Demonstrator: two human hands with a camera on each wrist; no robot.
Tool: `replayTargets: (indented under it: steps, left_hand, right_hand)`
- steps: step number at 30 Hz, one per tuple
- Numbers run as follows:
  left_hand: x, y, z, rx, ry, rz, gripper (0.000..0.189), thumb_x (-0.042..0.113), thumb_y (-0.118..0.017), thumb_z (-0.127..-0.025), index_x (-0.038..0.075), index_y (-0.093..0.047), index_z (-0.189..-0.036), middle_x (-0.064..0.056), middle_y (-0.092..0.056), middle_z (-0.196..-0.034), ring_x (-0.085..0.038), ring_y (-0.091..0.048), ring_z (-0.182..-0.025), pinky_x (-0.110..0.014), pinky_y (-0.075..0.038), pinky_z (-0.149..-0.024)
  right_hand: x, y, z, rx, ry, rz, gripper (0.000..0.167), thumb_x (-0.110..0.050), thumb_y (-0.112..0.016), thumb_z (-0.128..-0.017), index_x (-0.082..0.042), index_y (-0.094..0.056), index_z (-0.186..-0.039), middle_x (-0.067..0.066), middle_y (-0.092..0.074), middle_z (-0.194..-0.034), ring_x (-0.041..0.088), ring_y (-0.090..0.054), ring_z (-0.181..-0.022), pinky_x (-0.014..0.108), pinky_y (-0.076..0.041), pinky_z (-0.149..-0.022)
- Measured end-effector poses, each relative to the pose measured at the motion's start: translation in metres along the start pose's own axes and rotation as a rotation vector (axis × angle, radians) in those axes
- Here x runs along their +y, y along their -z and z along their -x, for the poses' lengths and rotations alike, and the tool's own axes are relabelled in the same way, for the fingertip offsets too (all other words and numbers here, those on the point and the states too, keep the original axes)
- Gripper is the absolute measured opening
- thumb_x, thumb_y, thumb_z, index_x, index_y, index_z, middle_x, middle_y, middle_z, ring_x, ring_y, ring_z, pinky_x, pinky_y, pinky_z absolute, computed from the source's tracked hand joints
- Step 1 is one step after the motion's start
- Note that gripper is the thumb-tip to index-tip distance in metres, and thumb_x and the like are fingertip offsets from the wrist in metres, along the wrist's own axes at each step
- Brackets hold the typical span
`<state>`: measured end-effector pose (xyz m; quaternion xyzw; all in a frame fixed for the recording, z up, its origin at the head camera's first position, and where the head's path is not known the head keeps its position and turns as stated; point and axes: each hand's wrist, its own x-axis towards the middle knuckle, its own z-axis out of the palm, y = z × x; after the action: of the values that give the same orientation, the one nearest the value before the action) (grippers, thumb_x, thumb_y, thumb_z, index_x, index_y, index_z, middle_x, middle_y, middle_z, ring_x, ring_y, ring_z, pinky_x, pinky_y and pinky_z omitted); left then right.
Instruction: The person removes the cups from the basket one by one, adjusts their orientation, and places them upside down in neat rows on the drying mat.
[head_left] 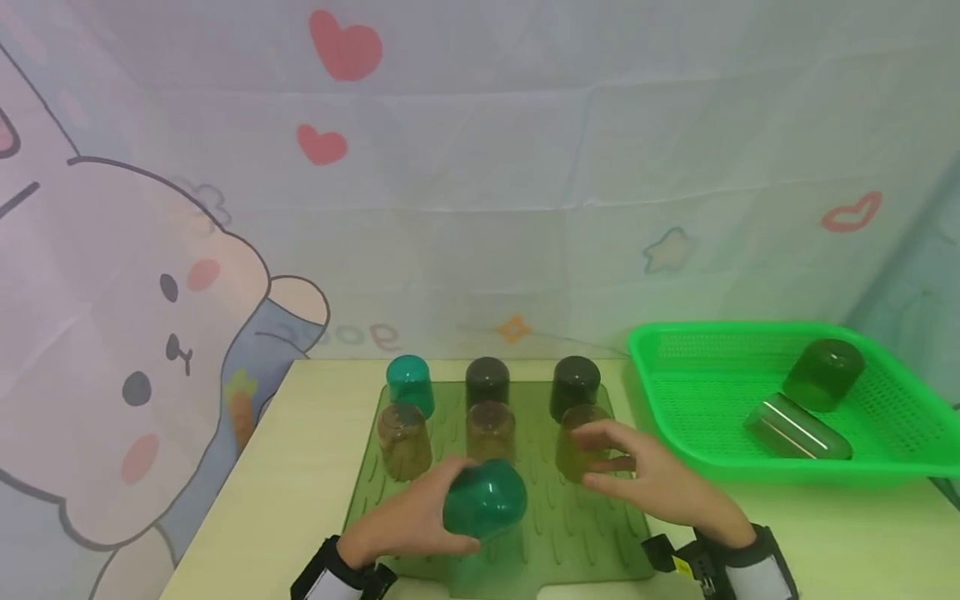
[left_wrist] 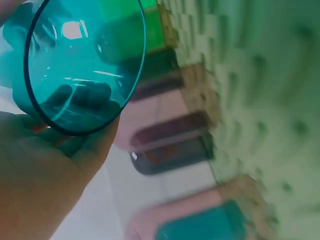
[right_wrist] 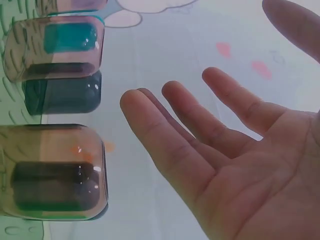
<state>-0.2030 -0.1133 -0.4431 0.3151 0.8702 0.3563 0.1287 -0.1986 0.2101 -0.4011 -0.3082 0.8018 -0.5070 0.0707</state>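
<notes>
My left hand (head_left: 420, 517) grips a teal cup (head_left: 491, 498) over the front of a green ridged mat (head_left: 555, 533). In the left wrist view, the open mouth of this cup (left_wrist: 82, 65) faces the camera. My right hand (head_left: 660, 479) has its fingers apart, close to a pinkish cup (head_left: 573, 457) at the front right of the standing cups. The right wrist view shows nothing in its palm (right_wrist: 270, 160). Two more pinkish cups, one at the left (head_left: 405, 446) and one in the middle (head_left: 491, 429), stand upside down in that row.
Behind them stand an upside-down teal cup (head_left: 410, 383) and two dark cups, one in the middle (head_left: 487, 381) and one at right (head_left: 575, 383). A green basket (head_left: 675, 425) at right holds a dark green cup (head_left: 825, 375) and a greenish cup lying sideways (head_left: 798, 429). A printed curtain (head_left: 480, 208) hangs behind.
</notes>
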Motion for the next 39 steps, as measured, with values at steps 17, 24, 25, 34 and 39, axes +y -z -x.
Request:
replayTargets:
  steps: [17, 24, 25, 34, 39]
  left_hand:
    - [-0.062, 0.020, 0.044, 0.112, 0.173, 0.170, 0.090, 0.030, -0.084, -0.071, 0.005, -0.033, -0.140, -0.013, -0.045, -0.133, -0.035, -0.044, -0.122, -0.053, -0.040, -0.094]
    - [-0.075, 0.022, 0.050, 0.138, 0.198, 0.176, 0.098, 0.028, -0.084, -0.070, 0.000, -0.027, -0.144, -0.020, -0.043, -0.136, -0.039, -0.042, -0.123, -0.057, -0.038, -0.096]
    - [-0.077, 0.022, 0.051, 0.140, 0.193, 0.178, 0.099, 0.027, -0.084, -0.070, -0.001, -0.026, -0.145, -0.020, -0.043, -0.136, -0.039, -0.042, -0.124, -0.057, -0.038, -0.096]
    - [-0.082, 0.025, 0.051, 0.139, 0.173, 0.175, 0.101, 0.024, -0.087, -0.066, 0.001, -0.027, -0.145, -0.016, -0.045, -0.135, -0.037, -0.042, -0.124, -0.057, -0.037, -0.097]
    - [-0.081, 0.027, 0.052, 0.125, 0.190, 0.165, 0.099, 0.024, -0.087, -0.067, 0.003, -0.029, -0.144, -0.017, -0.044, -0.136, -0.038, -0.041, -0.124, -0.059, -0.036, -0.097]
  right_hand:
    - [0.007, 0.009, 0.003, -0.009, 0.008, 0.017, 0.038, -0.013, -0.059, -0.095, -0.001, -0.048, -0.130, 0.015, -0.051, -0.125, 0.008, -0.052, -0.112, 0.033, -0.050, -0.090]
    - [0.008, 0.008, 0.003, -0.010, 0.025, 0.043, 0.037, -0.012, -0.058, -0.095, 0.001, -0.048, -0.129, 0.017, -0.051, -0.125, 0.006, -0.052, -0.112, 0.033, -0.051, -0.088]
    - [0.008, 0.008, 0.003, -0.004, 0.029, 0.048, 0.037, -0.013, -0.058, -0.095, 0.001, -0.049, -0.128, 0.017, -0.052, -0.124, 0.006, -0.052, -0.111, 0.033, -0.051, -0.088]
    - [0.007, 0.011, 0.006, -0.013, 0.007, 0.040, 0.036, -0.013, -0.057, -0.096, 0.000, -0.048, -0.129, 0.016, -0.051, -0.125, 0.005, -0.051, -0.112, 0.033, -0.051, -0.087]
    - [0.006, 0.015, 0.009, -0.011, -0.004, 0.042, 0.037, -0.011, -0.056, -0.096, 0.002, -0.047, -0.130, 0.021, -0.050, -0.127, 0.008, -0.053, -0.113, 0.031, -0.052, -0.085]
